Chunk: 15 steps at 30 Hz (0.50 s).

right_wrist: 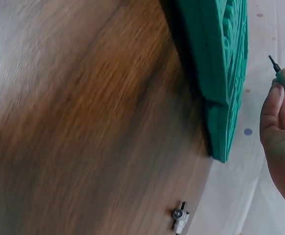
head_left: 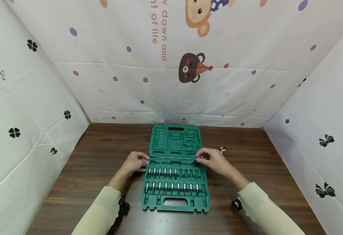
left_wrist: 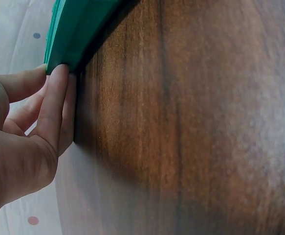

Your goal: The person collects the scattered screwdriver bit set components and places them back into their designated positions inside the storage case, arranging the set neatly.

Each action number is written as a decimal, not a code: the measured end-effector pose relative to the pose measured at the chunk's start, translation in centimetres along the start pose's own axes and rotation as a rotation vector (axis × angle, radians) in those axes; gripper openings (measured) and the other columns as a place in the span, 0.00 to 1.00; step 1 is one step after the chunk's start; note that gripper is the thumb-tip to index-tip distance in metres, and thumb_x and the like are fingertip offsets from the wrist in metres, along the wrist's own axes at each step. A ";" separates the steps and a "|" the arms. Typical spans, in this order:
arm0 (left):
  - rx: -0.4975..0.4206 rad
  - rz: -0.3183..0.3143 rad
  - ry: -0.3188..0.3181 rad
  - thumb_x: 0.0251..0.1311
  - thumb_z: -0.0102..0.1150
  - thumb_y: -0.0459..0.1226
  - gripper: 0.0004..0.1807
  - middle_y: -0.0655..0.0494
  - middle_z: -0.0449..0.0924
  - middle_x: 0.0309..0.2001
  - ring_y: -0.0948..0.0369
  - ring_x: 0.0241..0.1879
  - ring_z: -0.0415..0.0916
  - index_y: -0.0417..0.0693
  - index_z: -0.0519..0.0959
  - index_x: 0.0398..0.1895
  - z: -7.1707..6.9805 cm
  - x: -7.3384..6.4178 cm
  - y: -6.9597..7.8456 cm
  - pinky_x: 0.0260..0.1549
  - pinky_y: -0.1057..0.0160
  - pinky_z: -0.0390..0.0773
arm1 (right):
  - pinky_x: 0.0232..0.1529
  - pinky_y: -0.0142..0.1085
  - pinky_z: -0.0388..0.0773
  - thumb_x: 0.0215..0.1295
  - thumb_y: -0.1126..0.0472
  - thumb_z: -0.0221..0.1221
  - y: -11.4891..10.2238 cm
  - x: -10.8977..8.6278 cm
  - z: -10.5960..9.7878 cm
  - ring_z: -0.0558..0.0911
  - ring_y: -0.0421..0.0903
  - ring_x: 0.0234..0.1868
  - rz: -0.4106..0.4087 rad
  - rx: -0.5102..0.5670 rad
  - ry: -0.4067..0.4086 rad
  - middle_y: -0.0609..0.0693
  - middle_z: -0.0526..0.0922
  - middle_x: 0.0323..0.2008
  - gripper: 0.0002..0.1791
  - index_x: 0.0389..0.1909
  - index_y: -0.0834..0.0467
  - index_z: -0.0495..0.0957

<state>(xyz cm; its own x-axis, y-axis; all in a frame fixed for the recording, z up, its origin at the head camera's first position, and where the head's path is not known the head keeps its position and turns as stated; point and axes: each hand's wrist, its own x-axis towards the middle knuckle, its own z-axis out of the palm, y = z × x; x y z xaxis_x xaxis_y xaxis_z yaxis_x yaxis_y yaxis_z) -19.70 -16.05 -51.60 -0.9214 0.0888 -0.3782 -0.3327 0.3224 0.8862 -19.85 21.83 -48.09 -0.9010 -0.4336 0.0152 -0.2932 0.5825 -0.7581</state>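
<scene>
A green tool case (head_left: pixel 175 204) lies opened flat on the wooden table, its lid (head_left: pixel 175 143) away from me. Two rows of silver bit sockets (head_left: pixel 172 187) stand in its slots; the right part of the upper row has bare slots. My left hand (head_left: pixel 134 162) holds the case's left edge near the hinge, thumb (left_wrist: pixel 30 81) at the top rim and fingers along the side. Over the case's upper right part, my right hand (head_left: pixel 215 160) pinches a bit socket (right_wrist: pixel 274 64) between thumb and fingertips, its dark narrow tip pointing away from the fingers.
A small group of loose bit sockets (head_left: pixel 222 149) lies on the table (head_left: pixel 241 143) right of the lid. White patterned cloth (head_left: pixel 124 94) hangs behind the table and along both sides. Each wrist wears a black camera strap (head_left: pixel 123 206).
</scene>
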 end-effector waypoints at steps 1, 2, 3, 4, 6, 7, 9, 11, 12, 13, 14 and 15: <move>0.000 0.000 -0.001 0.69 0.60 0.27 0.10 0.43 0.84 0.44 0.56 0.38 0.83 0.35 0.83 0.51 0.0 0.0 0.0 0.34 0.57 0.88 | 0.38 0.34 0.81 0.72 0.59 0.65 -0.1 0.0 0.1 0.80 0.42 0.39 -0.001 0.002 -0.007 0.44 0.84 0.38 0.08 0.48 0.55 0.84; 0.000 0.002 -0.002 0.69 0.60 0.27 0.10 0.43 0.84 0.44 0.56 0.38 0.83 0.35 0.83 0.51 0.0 0.0 -0.1 0.34 0.57 0.88 | 0.37 0.34 0.81 0.72 0.60 0.65 -0.2 0.0 0.3 0.80 0.42 0.38 0.000 0.006 -0.014 0.44 0.84 0.38 0.08 0.48 0.55 0.84; -0.001 0.004 -0.003 0.69 0.60 0.27 0.10 0.43 0.84 0.44 0.56 0.38 0.83 0.35 0.83 0.51 0.0 0.0 -0.1 0.34 0.57 0.88 | 0.37 0.34 0.81 0.71 0.59 0.66 -0.3 0.0 0.5 0.80 0.42 0.38 -0.001 0.006 -0.019 0.44 0.84 0.38 0.08 0.48 0.55 0.84; -0.001 0.007 -0.006 0.69 0.60 0.27 0.10 0.43 0.84 0.44 0.56 0.39 0.83 0.35 0.83 0.51 0.0 0.0 -0.1 0.34 0.57 0.88 | 0.37 0.34 0.81 0.71 0.59 0.66 -0.4 0.0 0.6 0.80 0.41 0.38 -0.001 0.007 -0.025 0.44 0.84 0.38 0.08 0.48 0.55 0.84; -0.001 0.010 -0.008 0.69 0.60 0.27 0.11 0.43 0.84 0.44 0.56 0.39 0.83 0.35 0.83 0.52 0.0 0.0 -0.1 0.34 0.57 0.89 | 0.37 0.34 0.81 0.71 0.59 0.66 -0.5 0.1 1.0 0.81 0.41 0.38 -0.004 0.009 -0.037 0.44 0.84 0.39 0.08 0.48 0.55 0.85; -0.001 0.010 -0.009 0.69 0.60 0.27 0.11 0.43 0.84 0.44 0.56 0.39 0.83 0.35 0.82 0.52 0.0 0.0 -0.1 0.34 0.57 0.89 | 0.37 0.34 0.82 0.71 0.58 0.66 -0.6 0.1 1.1 0.81 0.41 0.38 -0.007 0.010 -0.043 0.43 0.84 0.39 0.08 0.48 0.55 0.85; 0.004 0.010 -0.008 0.70 0.60 0.27 0.11 0.43 0.84 0.44 0.56 0.39 0.83 0.35 0.83 0.52 0.0 0.0 -0.1 0.34 0.57 0.89 | 0.38 0.33 0.82 0.71 0.58 0.66 -0.8 0.3 1.4 0.81 0.40 0.39 -0.014 0.013 -0.058 0.43 0.84 0.39 0.09 0.48 0.55 0.85; 0.005 0.006 -0.005 0.70 0.59 0.27 0.10 0.43 0.84 0.43 0.56 0.39 0.82 0.35 0.83 0.52 0.0 0.0 -0.1 0.34 0.57 0.88 | 0.39 0.33 0.83 0.72 0.58 0.65 -1.1 0.5 1.7 0.81 0.40 0.40 -0.027 0.020 -0.081 0.43 0.84 0.40 0.09 0.48 0.55 0.84; 0.005 0.004 -0.003 0.70 0.59 0.27 0.10 0.43 0.84 0.43 0.56 0.39 0.82 0.35 0.83 0.52 0.0 0.0 -0.1 0.34 0.57 0.88 | 0.39 0.34 0.83 0.72 0.58 0.65 -1.2 0.6 1.9 0.82 0.40 0.40 -0.035 0.027 -0.093 0.43 0.85 0.40 0.08 0.48 0.55 0.84; 0.005 0.002 -0.002 0.70 0.59 0.27 0.10 0.43 0.83 0.43 0.56 0.39 0.82 0.35 0.83 0.52 0.0 0.0 0.0 0.34 0.57 0.88 | 0.40 0.33 0.83 0.72 0.58 0.65 -1.3 0.7 2.1 0.82 0.40 0.40 -0.044 0.031 -0.108 0.43 0.85 0.40 0.08 0.47 0.55 0.85; 0.005 0.001 -0.002 0.70 0.59 0.27 0.10 0.43 0.83 0.42 0.56 0.38 0.82 0.35 0.83 0.51 0.0 -0.1 0.0 0.34 0.57 0.88 | 0.40 0.33 0.83 0.72 0.59 0.65 -1.5 0.8 2.3 0.82 0.40 0.40 -0.053 0.036 -0.122 0.43 0.85 0.40 0.07 0.47 0.55 0.85; 0.005 0.000 -0.001 0.70 0.59 0.27 0.10 0.44 0.83 0.42 0.56 0.38 0.82 0.35 0.83 0.51 0.0 -0.1 0.0 0.34 0.57 0.88 | 0.40 0.34 0.84 0.72 0.59 0.65 -1.6 0.9 2.5 0.83 0.40 0.40 -0.064 0.041 -0.136 0.43 0.85 0.40 0.07 0.47 0.55 0.85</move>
<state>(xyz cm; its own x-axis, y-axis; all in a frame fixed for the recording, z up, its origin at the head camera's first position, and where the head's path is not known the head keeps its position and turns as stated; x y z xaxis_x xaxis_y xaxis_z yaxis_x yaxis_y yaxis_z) -19.63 -16.08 -51.53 -0.9214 0.0897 -0.3780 -0.3312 0.3274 0.8849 -19.38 18.85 -48.47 -0.8285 -0.5596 -0.0223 -0.3327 0.5236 -0.7843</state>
